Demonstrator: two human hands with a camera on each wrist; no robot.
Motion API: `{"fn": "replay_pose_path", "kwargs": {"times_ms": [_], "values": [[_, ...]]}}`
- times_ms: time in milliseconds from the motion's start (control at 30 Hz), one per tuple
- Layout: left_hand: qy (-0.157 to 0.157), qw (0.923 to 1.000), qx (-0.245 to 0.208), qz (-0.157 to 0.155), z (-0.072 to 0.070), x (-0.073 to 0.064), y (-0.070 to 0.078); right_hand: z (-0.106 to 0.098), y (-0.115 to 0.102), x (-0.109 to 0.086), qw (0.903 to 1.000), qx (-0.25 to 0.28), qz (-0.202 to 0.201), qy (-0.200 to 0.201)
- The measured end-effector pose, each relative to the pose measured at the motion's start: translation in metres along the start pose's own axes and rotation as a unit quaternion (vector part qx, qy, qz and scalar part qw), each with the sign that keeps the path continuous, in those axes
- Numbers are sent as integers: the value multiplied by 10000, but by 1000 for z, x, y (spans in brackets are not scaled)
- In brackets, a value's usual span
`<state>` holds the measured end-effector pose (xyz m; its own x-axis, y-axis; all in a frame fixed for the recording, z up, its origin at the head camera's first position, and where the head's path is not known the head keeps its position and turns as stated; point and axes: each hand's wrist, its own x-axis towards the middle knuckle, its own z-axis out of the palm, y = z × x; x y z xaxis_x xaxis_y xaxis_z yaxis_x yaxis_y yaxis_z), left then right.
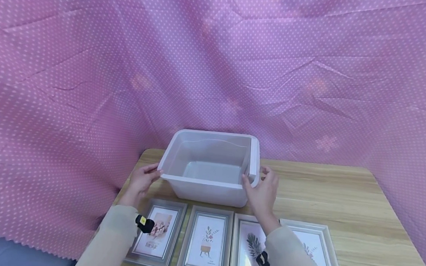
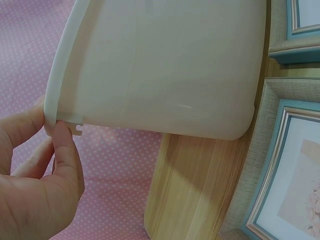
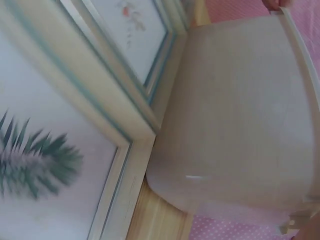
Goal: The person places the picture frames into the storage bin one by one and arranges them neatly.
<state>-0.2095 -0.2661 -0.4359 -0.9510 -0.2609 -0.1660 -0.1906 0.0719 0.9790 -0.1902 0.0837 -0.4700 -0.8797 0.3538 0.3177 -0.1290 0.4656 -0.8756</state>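
Observation:
An off-white plastic bin point(image 1: 205, 191) stands upright on the wooden table, its open top showing a bare floor. Along the bin's right inner side is a pale upright strip point(image 1: 253, 157); its kind is unclear. My left hand point(image 1: 142, 182) pinches the rim at the left front corner, thumb and fingers on either side of the lip, as the left wrist view shows. At the right front corner my right hand point(image 1: 263, 194) grips the rim, thumb in front and fingers at the outer side. Only a sliver of that hand shows in the right wrist view.
Several picture frames lie in a row before the bin: a pink-photo frame point(image 1: 157, 233), a vase-print frame point(image 1: 206, 241), a pineapple-print frame point(image 1: 243, 250) and a plant-print frame point(image 1: 311, 243), partly under my right sleeve. Behind the table point(image 1: 323, 194) hangs a pink dotted cloth point(image 1: 217, 67).

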Motion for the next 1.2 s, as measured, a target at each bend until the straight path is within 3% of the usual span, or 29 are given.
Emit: {"fn": "replay_pose_path", "kwargs": {"times_ms": [300,500,700,833,1000,1200], "values": [[-69,9999,-10,-84,-1,1,0,-15,11,2,9942,-126,-308,-1020],[-66,9999,17,-98,0,2,1,-33,23,6,9832,-159,-897,-1585],[-108,9999,42,-73,-1,2,2,-52,38,12,9712,-579,-1281,-1925],[-133,9999,-13,-55,-1,2,2,-66,52,14,9645,-842,-1234,-2175],[-147,9994,-302,70,1,1,2,-82,73,14,9584,-1138,-879,-2467],[-127,9991,-385,110,0,2,2,-100,98,15,9520,-1545,-806,-2516]]}}
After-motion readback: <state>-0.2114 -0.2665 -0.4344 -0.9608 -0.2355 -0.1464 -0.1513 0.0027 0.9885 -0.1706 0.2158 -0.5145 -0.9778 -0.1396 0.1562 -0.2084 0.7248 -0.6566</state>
